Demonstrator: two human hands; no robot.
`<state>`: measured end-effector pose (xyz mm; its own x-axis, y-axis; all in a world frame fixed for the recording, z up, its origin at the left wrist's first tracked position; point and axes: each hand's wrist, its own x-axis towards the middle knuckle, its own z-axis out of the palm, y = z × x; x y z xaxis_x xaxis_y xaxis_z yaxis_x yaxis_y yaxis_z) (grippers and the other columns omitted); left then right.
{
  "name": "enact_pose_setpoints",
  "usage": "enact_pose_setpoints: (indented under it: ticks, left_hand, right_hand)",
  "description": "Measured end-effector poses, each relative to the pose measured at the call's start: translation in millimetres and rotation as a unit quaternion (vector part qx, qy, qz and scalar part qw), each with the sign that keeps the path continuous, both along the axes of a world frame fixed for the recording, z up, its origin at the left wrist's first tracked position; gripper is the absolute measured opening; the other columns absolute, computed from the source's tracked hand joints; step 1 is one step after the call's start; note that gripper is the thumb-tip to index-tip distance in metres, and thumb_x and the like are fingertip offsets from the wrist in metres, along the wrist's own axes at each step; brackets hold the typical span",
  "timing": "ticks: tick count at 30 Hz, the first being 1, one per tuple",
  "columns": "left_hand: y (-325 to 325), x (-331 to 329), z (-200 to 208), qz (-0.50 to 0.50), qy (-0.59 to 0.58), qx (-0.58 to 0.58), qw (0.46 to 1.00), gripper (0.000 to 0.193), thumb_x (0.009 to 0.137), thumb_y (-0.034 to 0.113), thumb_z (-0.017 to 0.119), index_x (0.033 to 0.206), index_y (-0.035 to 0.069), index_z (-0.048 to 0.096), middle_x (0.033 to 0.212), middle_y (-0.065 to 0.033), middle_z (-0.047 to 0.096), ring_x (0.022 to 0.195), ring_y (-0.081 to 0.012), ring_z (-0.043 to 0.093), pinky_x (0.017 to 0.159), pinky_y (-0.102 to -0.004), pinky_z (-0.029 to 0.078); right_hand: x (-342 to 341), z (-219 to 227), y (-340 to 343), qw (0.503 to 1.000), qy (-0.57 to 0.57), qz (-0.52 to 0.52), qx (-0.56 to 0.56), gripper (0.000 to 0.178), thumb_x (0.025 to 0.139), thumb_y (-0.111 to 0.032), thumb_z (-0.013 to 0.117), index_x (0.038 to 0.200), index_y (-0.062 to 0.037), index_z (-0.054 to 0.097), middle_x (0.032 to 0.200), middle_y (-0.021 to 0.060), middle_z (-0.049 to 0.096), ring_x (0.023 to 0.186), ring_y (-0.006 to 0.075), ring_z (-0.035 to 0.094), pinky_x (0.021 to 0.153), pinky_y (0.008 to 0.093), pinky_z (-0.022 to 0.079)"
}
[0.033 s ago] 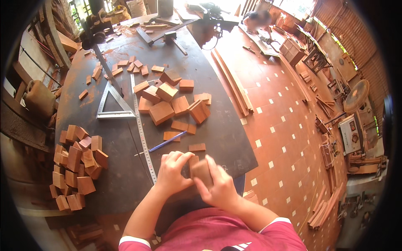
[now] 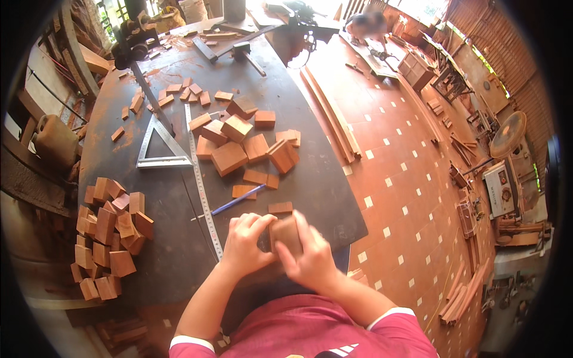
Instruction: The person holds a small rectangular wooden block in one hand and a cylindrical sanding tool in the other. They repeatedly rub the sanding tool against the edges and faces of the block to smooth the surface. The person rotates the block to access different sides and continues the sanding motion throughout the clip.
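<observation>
Close in front of me at the near table edge, my right hand grips a wooden block between thumb and fingers; it is slightly blurred. My left hand is curled at the block's left side, its thumb and fingertips closed on a narrow wooden face there. Whether that face belongs to a second piece, I cannot tell. Just beyond lies a small flat wooden piece. A blue pen lies beyond my left hand, partly across another wooden piece.
Loose wooden blocks are heaped mid-table, and more blocks are grouped at left. A metal triangle square and a long ruler lie between. Clamps sit at the far end. Another person works far right.
The block in my right hand has shifted slightly up and left, closer against my left fingertips. My left hand has barely moved, and the other pieces stay in place.
</observation>
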<state>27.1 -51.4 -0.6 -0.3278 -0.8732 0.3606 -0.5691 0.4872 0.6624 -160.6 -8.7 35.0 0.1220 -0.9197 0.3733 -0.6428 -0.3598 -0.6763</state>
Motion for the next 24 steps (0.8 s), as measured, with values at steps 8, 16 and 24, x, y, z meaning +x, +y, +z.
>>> enact_pose_setpoints:
  ticks: [8,16,24]
  left_hand:
    - [3.4,-1.3,-2.4,0.005,-0.006,0.001,1.000,0.065,0.062,0.027,0.091,0.122,0.011,0.070,0.105,-0.0065,0.069,0.104,-0.0285,0.066,0.093,-0.0433,0.045]
    - [-1.7,0.3,0.4,0.003,0.006,0.014,1.000,0.070,0.060,0.034,0.098,0.121,0.011,0.070,0.110,-0.0075,0.070,0.106,-0.0293,0.067,0.095,-0.0427,0.045]
    - [-7.9,19.8,8.5,0.148,0.008,-0.083,0.985,0.077,0.060,0.038,0.104,0.122,0.008,0.070,0.113,-0.0097,0.071,0.103,-0.0285,0.067,0.096,-0.0429,0.049]
  right_hand:
    - [-2.9,7.6,24.0,1.000,0.006,0.020,0.018,0.077,0.090,-0.016,0.083,0.152,0.0125,0.047,0.106,0.0313,0.069,0.090,0.0464,0.073,0.079,0.0472,0.062]
    - [-2.8,-9.0,-34.3,0.993,-0.096,-0.046,0.053,0.070,0.092,-0.018,0.080,0.150,0.0100,0.051,0.112,0.0333,0.071,0.098,0.0485,0.074,0.087,0.0488,0.060]
    - [-63.0,-33.7,13.6,0.976,-0.190,-0.101,0.028,0.067,0.094,-0.016,0.076,0.152,0.0085,0.053,0.119,0.0249,0.075,0.107,0.0304,0.075,0.095,0.0386,0.058]
